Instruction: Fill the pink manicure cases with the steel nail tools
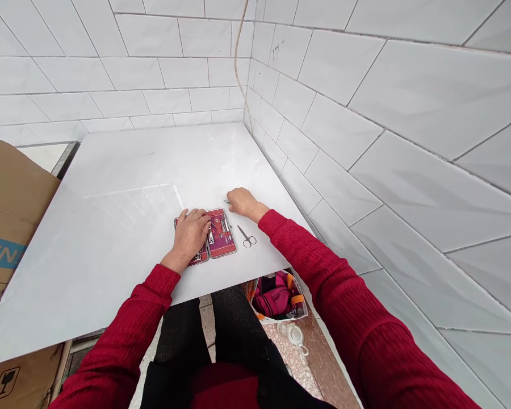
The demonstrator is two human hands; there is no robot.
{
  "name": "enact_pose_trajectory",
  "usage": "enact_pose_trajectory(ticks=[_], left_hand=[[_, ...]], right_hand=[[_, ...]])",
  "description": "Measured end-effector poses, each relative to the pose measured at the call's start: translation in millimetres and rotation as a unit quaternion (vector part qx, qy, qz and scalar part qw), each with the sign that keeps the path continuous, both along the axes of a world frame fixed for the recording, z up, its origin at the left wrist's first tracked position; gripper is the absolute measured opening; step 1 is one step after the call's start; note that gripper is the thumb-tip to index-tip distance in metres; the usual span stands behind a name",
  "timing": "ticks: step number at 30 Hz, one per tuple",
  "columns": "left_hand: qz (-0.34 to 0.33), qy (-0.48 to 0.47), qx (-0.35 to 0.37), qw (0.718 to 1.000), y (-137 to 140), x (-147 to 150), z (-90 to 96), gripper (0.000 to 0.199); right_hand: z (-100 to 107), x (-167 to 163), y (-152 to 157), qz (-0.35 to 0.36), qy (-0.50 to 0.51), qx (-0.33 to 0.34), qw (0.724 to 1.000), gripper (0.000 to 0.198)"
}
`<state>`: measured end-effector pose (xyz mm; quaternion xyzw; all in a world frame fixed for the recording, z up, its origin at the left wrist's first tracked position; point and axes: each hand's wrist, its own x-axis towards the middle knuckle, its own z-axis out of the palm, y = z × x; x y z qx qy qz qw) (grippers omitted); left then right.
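A red manicure case [222,236] lies unfolded on the white table, with small metal tools in its right half. Over its left half rests my left hand [190,233], fingers apart and touching the case; what lies beneath the palm is hidden. My right hand [243,203] is closed, low over the table beyond the case's right side. A small metal tool [227,201] sticks out from its fingers, too small to name. Between the case and my right forearm lies a pair of small scissors [247,237], its blades pointing away from me.
Tiled walls meet at the far corner of the white table [123,165], where a cable [237,57] hangs. Cardboard boxes [15,199] stand at the left. Below the front edge is a bag [276,295] with pink cloth, and a white round lid-like object [295,335].
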<state>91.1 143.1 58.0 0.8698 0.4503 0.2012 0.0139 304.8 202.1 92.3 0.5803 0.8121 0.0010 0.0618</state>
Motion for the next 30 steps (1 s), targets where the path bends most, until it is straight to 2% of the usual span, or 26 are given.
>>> enact_pose_trajectory(ticks=[5, 12, 19, 30], left_hand=[[0.0, -0.005, -0.007, 1.0, -0.6, -0.7, 1.2, 0.035], [-0.01, -0.001, -0.007, 1.0, -1.7, 1.2, 0.0, 0.035], [-0.004, 0.003, -0.003, 1.0, -0.9, -0.1, -3.1, 0.035], [-0.012, -0.005, -0.015, 1.0, -0.4, -1.2, -8.3, 0.037]], right_hand=[[0.6, 2.8, -5.4, 0.006, 0.016, 0.003, 1.0, 0.025], [19.7, -4.1, -14.9, 0.062, 0.02, 0.022, 0.998, 0.024], [32.1, -22.0, -11.9, 0.129, -0.029, -0.02, 0.991, 0.018], [29.3, -45.7, 1.6, 0.138, -0.038, -0.059, 0.988, 0.02]])
